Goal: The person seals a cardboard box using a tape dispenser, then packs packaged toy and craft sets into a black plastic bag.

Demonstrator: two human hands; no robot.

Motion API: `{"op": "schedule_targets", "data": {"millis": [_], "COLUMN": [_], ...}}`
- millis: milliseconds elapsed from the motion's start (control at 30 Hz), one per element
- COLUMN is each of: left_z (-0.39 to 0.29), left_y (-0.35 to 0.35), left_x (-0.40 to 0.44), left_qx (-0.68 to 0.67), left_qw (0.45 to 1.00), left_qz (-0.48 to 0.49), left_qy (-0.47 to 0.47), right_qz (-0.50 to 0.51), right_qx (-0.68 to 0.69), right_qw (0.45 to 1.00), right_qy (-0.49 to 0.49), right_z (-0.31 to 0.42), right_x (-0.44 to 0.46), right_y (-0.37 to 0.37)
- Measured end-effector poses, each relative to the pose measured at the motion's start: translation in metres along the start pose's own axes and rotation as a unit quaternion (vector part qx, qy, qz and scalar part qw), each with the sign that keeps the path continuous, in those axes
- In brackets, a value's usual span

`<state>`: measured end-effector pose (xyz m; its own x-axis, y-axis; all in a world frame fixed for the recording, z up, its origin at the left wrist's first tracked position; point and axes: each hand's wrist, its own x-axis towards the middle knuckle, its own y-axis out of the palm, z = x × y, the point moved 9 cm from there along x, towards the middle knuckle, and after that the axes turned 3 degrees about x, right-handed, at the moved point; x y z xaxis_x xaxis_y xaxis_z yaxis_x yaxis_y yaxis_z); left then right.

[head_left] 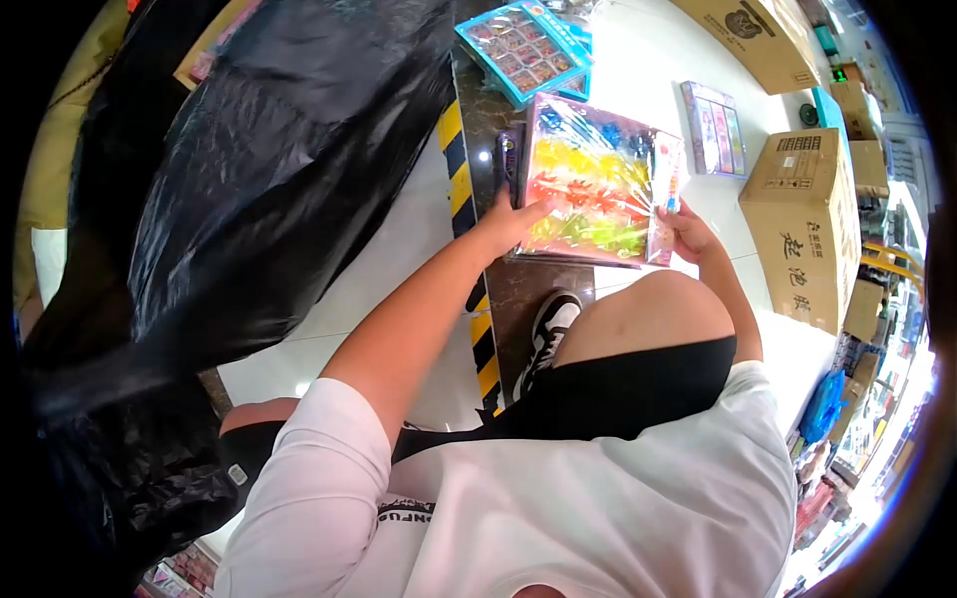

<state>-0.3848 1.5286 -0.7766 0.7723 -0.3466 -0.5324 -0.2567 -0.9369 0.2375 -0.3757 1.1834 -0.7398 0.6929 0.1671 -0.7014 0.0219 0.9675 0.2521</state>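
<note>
Between my two hands is a flat plastic-wrapped pack (pixel 590 179) with rows of small blue, yellow, red and green pieces. Edges of at least one more flat pack show beneath it. My left hand (pixel 513 221) grips the left edge, its thumb lying over the front. On the opposite side, my right hand (pixel 690 231) holds the lower right corner, the fingers partly hidden behind the pack. Just beyond it lie blue-framed packs (pixel 526 52) with small compartments. To the right, a flat purple-edged box (pixel 714 130) rests on the white floor.
A large black plastic sheet or bag (pixel 289 149) fills the left side. Yellow-and-black striped tape (pixel 461 189) runs along the floor. Cardboard boxes (pixel 802 224) stand at the right, with a blue plastic bag (pixel 822 407) further down. My bent knee (pixel 648 319) is close below the pack.
</note>
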Motion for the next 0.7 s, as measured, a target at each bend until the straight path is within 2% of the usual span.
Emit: {"op": "schedule_targets", "data": {"millis": [67, 133, 167, 267, 300, 500, 633, 700], "left_z": [0.013, 0.024, 0.031, 0.048, 0.062, 0.050, 0.036, 0.040], "left_y": [0.004, 0.012, 0.011, 0.006, 0.005, 0.015, 0.017, 0.002], "left_x": [-0.001, -0.003, -0.001, 0.010, 0.021, 0.049, 0.048, 0.046], "left_qx": [0.034, -0.034, -0.073, -0.191, -0.238, -0.347, -0.338, -0.298], "left_qw": [0.999, 0.999, 0.997, 0.980, 0.968, 0.935, 0.938, 0.953], "left_qz": [0.000, 0.039, 0.030, 0.016, 0.020, 0.065, 0.059, 0.015], "left_qy": [0.009, 0.015, -0.001, -0.054, -0.072, 0.023, 0.061, 0.054], "right_qz": [0.026, 0.050, 0.046, 0.026, 0.018, -0.010, -0.011, -0.007], "right_qx": [-0.007, 0.012, -0.047, 0.133, 0.143, 0.193, 0.188, 0.179], "right_qw": [1.000, 0.998, 0.998, 0.989, 0.988, 0.981, 0.982, 0.983], "right_qy": [0.015, 0.020, -0.025, 0.067, 0.052, 0.030, 0.033, 0.026], "right_z": [0.002, 0.003, 0.004, -0.033, -0.040, -0.066, -0.066, -0.059], "right_x": [0.003, 0.004, 0.005, 0.029, 0.040, 0.064, 0.068, 0.070], "right_y": [-0.004, 0.005, 0.004, -0.018, -0.031, -0.036, -0.044, -0.044]}}
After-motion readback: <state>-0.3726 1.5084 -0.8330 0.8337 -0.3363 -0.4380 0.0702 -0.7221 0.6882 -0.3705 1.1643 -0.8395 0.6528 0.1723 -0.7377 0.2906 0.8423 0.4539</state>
